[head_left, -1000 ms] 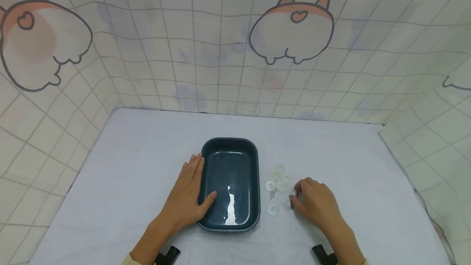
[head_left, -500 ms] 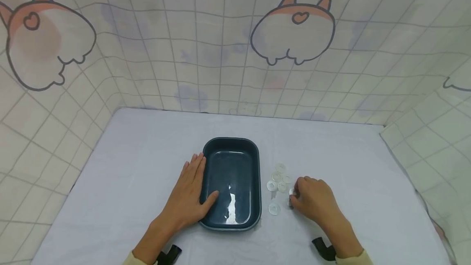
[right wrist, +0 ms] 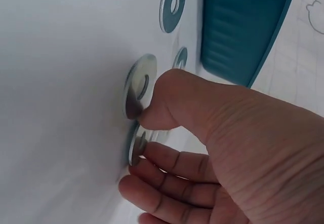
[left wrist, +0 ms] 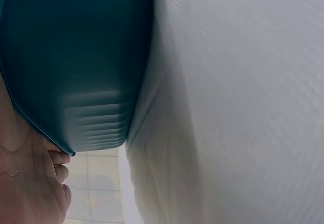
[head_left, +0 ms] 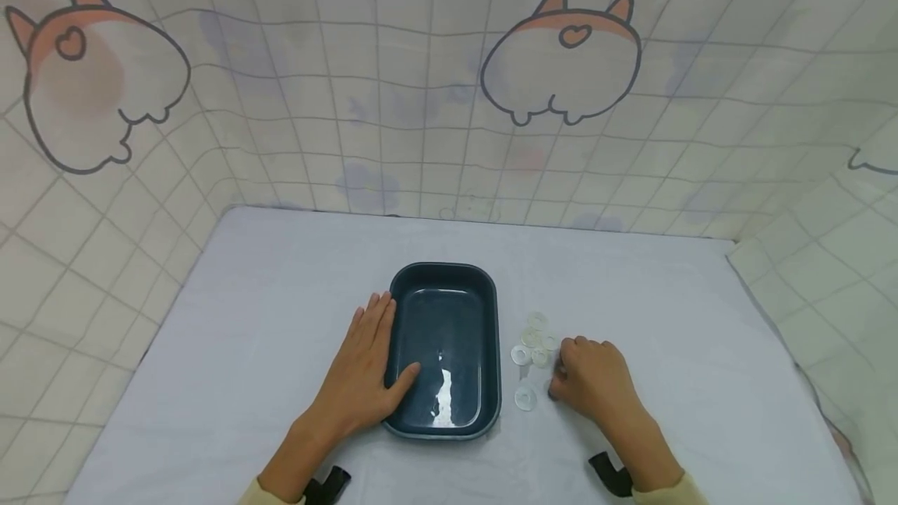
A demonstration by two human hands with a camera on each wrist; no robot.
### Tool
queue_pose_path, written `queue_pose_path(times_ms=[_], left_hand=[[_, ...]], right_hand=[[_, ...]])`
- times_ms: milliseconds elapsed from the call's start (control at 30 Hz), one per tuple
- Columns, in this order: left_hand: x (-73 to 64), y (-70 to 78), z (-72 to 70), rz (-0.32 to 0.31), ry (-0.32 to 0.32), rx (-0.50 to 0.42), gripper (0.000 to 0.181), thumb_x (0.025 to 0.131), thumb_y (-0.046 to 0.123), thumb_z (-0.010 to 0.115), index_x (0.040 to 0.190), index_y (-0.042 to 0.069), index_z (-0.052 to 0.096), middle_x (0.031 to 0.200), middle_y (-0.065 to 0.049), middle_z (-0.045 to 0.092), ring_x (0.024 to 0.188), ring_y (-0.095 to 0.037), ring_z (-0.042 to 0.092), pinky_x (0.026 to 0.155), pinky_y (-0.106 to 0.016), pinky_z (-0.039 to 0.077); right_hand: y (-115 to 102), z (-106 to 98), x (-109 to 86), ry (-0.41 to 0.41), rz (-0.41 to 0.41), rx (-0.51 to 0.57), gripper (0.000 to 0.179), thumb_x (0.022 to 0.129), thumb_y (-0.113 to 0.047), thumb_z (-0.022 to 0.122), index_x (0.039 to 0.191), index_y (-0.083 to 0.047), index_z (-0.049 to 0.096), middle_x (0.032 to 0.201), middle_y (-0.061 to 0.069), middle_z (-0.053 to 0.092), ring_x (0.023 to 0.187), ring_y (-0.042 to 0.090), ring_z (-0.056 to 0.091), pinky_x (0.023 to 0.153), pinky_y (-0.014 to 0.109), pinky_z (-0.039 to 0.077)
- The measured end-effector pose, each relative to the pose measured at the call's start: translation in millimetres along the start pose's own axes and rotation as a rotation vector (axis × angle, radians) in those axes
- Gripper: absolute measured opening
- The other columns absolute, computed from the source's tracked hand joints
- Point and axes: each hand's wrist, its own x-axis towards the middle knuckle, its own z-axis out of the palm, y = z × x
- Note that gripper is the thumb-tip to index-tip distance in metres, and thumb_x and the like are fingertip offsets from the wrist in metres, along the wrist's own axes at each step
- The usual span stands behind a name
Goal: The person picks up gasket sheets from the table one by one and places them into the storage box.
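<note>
My left hand (head_left: 361, 372) lies along the left rim of a dark blue-green rectangular tray (head_left: 498, 349), its fingers straight and the thumb reaching over the edge. The left wrist view shows that hand against the outer side of the tray (left wrist: 91, 72). To the right of the tray, my right hand (head_left: 596, 380) is down at the table, fingers curled. In the right wrist view its thumb and fingertips close on the edges of a flat metal washer (right wrist: 136, 145). Another washer (right wrist: 132, 89) sits right by the thumb tip.
Several loose washers (head_left: 539, 357) lie in a cluster between tray and right hand, with a single washer (head_left: 525, 398) nearer the front. A white cloth (head_left: 295, 271) covers the table. Patterned curtain walls (head_left: 421, 139) enclose the back and sides.
The right thumb and fingers have drawn closer together around the washer, which is now mostly hidden in the head view. The left hand stays at the tray; the head view has shifted slightly.
</note>
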Motion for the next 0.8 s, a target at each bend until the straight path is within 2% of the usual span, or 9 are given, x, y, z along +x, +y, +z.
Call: queue_pose_path(times_ms=[300, 500, 800], left_hand=[[-0.2, 0.6, 3.2, 0.002, 0.024, -0.002, 0.099, 0.095, 0.053, 0.065, 0.169, 0.004, 0.021, 0.179, -0.013, 0.020, 0.167, -0.030, 0.018, 0.136, -0.055, 0.021], [-0.4, 0.4, 1.3, -0.005, 0.001, -0.004, 0.100, 0.096, 0.054, 0.063, 0.169, 0.004, 0.018, 0.179, -0.013, 0.017, 0.168, -0.029, 0.014, 0.137, -0.053, 0.018], [0.5, 1.9, 0.2, -0.012, -0.013, -0.013, 0.100, 0.096, 0.054, 0.063, 0.170, 0.005, 0.016, 0.180, -0.012, 0.015, 0.169, -0.027, 0.012, 0.138, -0.052, 0.017]], right_hand=[[3, 3, -8.0, 0.038, 0.026, 0.032, 0.020, 0.068, -0.015, 0.084, 0.078, -0.009, 0.068, 0.070, 0.000, 0.061, 0.062, 0.014, 0.048, 0.061, 0.031, 0.045], [10, 11, -12.2, 0.050, 0.060, 0.100, 0.019, 0.073, -0.017, 0.083, 0.087, -0.009, 0.072, 0.077, -0.001, 0.066, 0.069, 0.013, 0.053, 0.065, 0.031, 0.049], [22, 16, -15.5, 0.087, 0.039, 0.196, 0.019, 0.077, -0.018, 0.083, 0.093, -0.010, 0.076, 0.083, -0.002, 0.072, 0.077, 0.015, 0.064, 0.082, 0.045, 0.060]])
